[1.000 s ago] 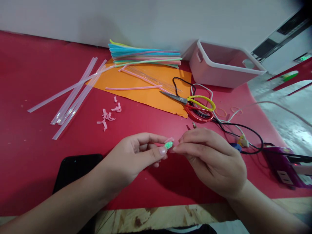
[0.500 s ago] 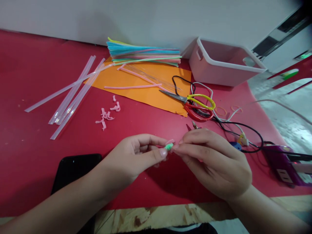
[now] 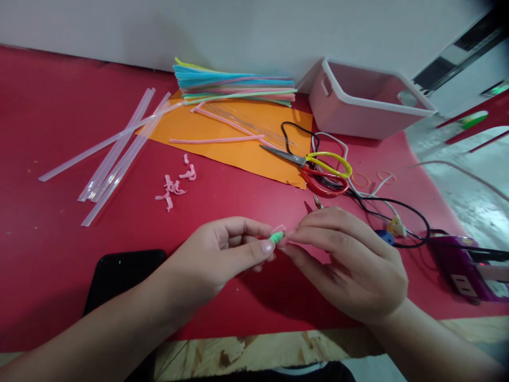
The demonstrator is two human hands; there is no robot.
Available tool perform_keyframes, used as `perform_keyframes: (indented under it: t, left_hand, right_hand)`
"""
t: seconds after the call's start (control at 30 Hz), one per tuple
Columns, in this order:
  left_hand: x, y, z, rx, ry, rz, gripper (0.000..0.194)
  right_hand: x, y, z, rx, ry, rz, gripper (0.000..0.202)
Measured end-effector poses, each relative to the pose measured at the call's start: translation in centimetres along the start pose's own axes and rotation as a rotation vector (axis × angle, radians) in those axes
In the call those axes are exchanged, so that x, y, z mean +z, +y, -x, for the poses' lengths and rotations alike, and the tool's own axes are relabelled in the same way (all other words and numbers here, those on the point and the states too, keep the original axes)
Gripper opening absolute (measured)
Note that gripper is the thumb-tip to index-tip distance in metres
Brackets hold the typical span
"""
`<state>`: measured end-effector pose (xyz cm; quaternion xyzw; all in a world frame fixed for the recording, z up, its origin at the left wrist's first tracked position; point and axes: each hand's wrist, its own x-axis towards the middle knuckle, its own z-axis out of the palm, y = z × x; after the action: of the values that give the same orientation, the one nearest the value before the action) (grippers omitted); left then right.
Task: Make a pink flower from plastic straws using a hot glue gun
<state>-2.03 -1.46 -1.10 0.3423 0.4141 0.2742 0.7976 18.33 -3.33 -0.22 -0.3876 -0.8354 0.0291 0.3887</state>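
Note:
Between the thumb and fingers of my left hand (image 3: 234,252) is a small green coil (image 3: 277,237), which looks like wound pipe cleaner. Pink fuzzy bits (image 3: 279,228) stick out around the coil. My right hand (image 3: 345,260) meets it from the right, fingertips closed at a pink end beside the green. The thumb sits slightly below the index finger, and the exact grip is partly hidden. Several short pink cut pieces (image 3: 174,187) lie on the red tabletop, up and left of my hands. Scissors (image 3: 306,162) with yellow and red handles rest beyond my right hand.
A bundle of pipe cleaners (image 3: 234,85) lies at the back by an orange sheet (image 3: 238,151). Clear glue sticks (image 3: 119,148) are at left, a black phone (image 3: 123,276) under my left forearm. At right are a pink bin (image 3: 358,114), cables and a purple power strip (image 3: 457,270).
My right thumb has dropped a little away from the index finger, and the right hand has shifted slightly. More of the green coil shows. My left hand has barely moved.

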Motion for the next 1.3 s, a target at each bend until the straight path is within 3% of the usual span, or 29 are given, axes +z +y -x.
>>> perform_keyframes:
  t: [0.53, 0.83, 1.13, 1.3]
  left_hand:
    - [0.08, 0.28, 0.03, -0.012, 0.002, -0.002, 0.013]
    - [0.30, 0.34, 0.24, -0.018, 0.009, 0.140, 0.018]
    - [0.24, 0.12, 0.27, -0.007, -0.027, 0.105, 0.012]
    - [0.17, 0.07, 0.32, -0.002, -0.037, 0.097, 0.013]
  right_hand:
    - [-0.06, -0.40, -0.06, 0.037, 0.005, 0.014, 0.021]
    - [-0.27, -0.28, -0.12, 0.126, -0.007, -0.126, 0.014]
    - [-0.11, -0.21, -0.07, 0.053, 0.021, -0.200, 0.026]
    - [-0.21, -0.50, -0.21, 0.100, 0.024, -0.227, 0.022]
